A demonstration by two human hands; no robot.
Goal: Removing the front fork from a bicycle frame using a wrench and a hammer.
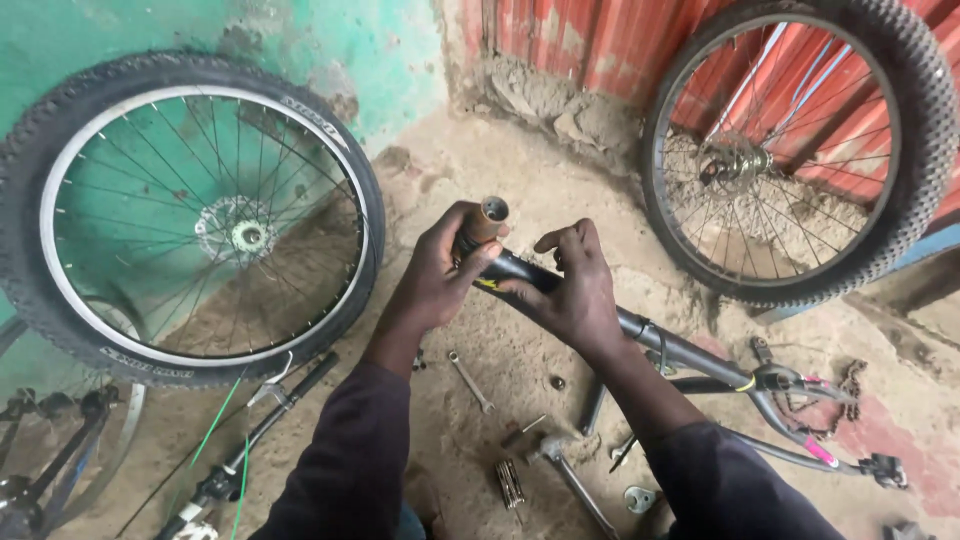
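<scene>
Head view: left hand [432, 285] and right hand [572, 290] both wrapped around black bicycle frame [650, 338] near its brown head tube [487, 222]; stiff metal, probably heavy, best gripped along the tubes.

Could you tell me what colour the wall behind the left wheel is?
Green wall, head view.
</scene>
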